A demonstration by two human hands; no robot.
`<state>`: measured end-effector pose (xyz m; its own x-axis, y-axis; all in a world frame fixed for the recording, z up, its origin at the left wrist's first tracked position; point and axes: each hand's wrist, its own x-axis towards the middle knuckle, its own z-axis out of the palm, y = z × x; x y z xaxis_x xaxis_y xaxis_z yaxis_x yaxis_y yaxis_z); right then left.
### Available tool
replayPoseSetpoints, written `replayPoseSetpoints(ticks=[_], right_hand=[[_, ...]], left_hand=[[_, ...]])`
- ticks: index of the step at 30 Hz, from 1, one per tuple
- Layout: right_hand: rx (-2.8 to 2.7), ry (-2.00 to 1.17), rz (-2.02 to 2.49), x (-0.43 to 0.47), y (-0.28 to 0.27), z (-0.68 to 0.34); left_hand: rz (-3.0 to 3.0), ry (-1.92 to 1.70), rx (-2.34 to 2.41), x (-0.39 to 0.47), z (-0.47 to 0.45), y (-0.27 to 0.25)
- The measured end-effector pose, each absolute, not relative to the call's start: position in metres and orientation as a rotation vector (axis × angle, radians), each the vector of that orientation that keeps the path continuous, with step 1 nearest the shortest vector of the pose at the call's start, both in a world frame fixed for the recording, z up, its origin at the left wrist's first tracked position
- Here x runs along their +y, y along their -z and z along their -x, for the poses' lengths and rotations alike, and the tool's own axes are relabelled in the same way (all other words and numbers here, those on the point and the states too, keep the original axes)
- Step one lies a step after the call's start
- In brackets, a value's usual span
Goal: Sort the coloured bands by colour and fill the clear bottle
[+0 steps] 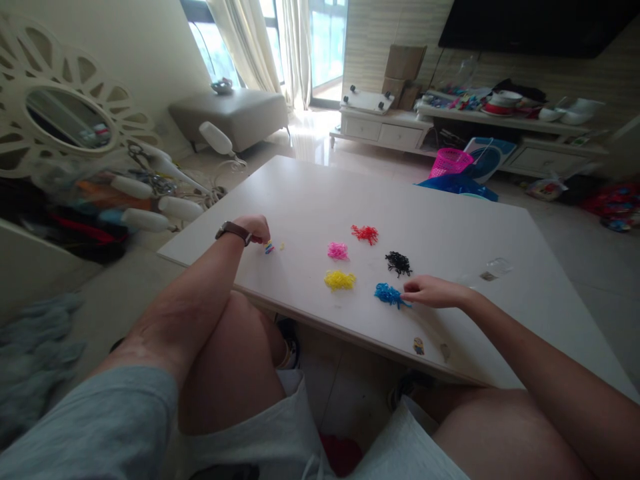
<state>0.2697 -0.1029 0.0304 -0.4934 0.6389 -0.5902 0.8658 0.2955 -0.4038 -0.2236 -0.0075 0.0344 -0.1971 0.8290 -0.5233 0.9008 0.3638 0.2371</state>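
On the left of the white table [310, 193], my left hand [256, 228], with a brown watch on its wrist, is closed with fingertips on a small striped multicoloured piece [269, 247]. A tiny pale yellow bit [283, 247] lies beside it. My right hand [425, 291] pinches at the right edge of a pile of blue loops, likely rubber bands [387, 293]. Around it are similar piles: yellow bands [340, 280], pink bands [337, 251], red bands [365, 234] and black bands [399, 263]. The exact make of the loops is too small to tell.
A clear plastic packet [495, 270] lies at the table's right. Near the front edge is a small cartoon-figure sticker [419, 345]. A lamp with white shades [183, 208] stands off the left side. Beyond the far edge are a pink basket [451, 162] and a TV cabinet [380, 130].
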Motion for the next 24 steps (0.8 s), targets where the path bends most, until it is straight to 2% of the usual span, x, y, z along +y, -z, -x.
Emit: replayPoseSetpoints(ticks=[4,8,16,24], right_hand=[[2.262,0.992,-1.374,-0.104,-0.033,-0.269],[2.347,1.021,-1.433,-0.107,-0.037,-0.264],[2.541,1.001,-1.53,-0.116,-0.043,-0.244],[2.539,1.057,-1.465,-0.119,-0.04,-0.242]], left_hand=[[-1.323,-0.102,1.857,-0.016,0.216,-0.046],[-1.411,-0.291,1.553,-0.027,0.19,-0.061],[-1.527,-0.283,1.154,-0.028,0.125,-0.055],[-1.704,-0.14,0.971,-0.026,0.081,-0.046]])
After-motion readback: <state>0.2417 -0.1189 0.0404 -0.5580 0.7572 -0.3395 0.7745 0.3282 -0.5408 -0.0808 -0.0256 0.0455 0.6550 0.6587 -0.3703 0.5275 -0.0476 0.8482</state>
